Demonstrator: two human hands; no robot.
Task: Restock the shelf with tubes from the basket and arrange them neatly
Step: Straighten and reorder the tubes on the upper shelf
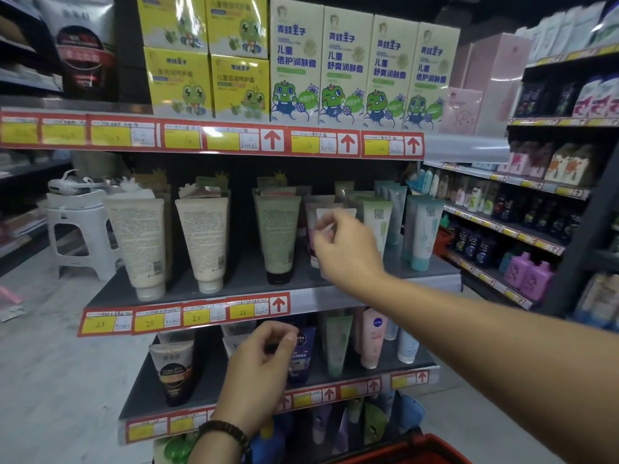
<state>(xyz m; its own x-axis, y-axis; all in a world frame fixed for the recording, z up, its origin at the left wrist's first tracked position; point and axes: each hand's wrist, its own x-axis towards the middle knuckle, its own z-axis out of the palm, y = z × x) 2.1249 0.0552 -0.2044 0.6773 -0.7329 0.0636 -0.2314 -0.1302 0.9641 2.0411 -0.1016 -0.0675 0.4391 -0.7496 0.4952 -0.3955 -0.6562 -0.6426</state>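
Note:
My right hand reaches to the middle shelf and grips a pale tube with a pinkish lower part, held upright among the standing tubes. To its left stand two cream tubes and a green tube with a black cap; to its right stand teal tubes. My left hand, with a bead bracelet on its wrist, hovers before the lower shelf with loosely curled fingers and holds nothing. The rim of the red basket shows at the bottom edge.
The lower shelf carries a black-gold tube, a dark blue tube and a pink tube. Boxed lotions fill the top shelf. A white stool stands at the left; another stocked aisle runs along the right.

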